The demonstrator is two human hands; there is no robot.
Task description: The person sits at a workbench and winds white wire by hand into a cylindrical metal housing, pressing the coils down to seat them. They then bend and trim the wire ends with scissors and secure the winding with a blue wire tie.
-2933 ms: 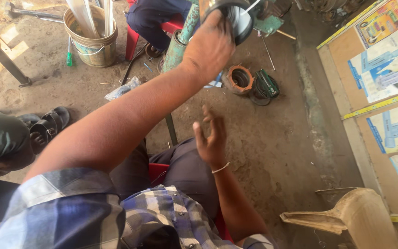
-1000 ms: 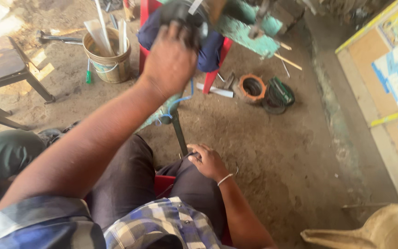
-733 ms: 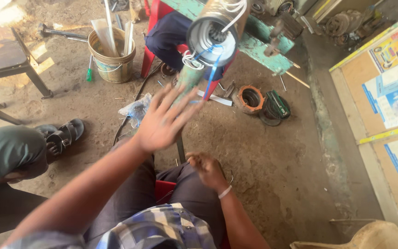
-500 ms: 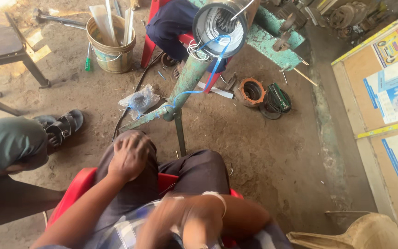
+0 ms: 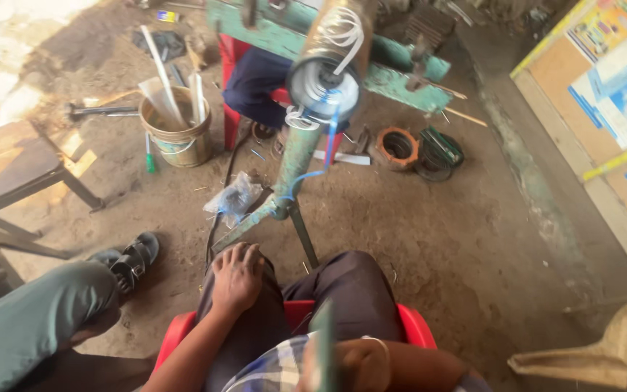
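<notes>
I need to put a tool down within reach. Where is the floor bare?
Bare dirt lies right of the stand leg, between the copper coil and the beige chair. It is crowded left of the stand: plastic bag, bucket, wooden bench, sandalled foot.

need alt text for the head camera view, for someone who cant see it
Looking down, a seated person rests the left hand on their knee, the right hand blurred near their chest. Ahead on the dirt floor, a green metal stand holds a cylindrical motor with white wire coils. A bucket of sticks stands at left.
</notes>
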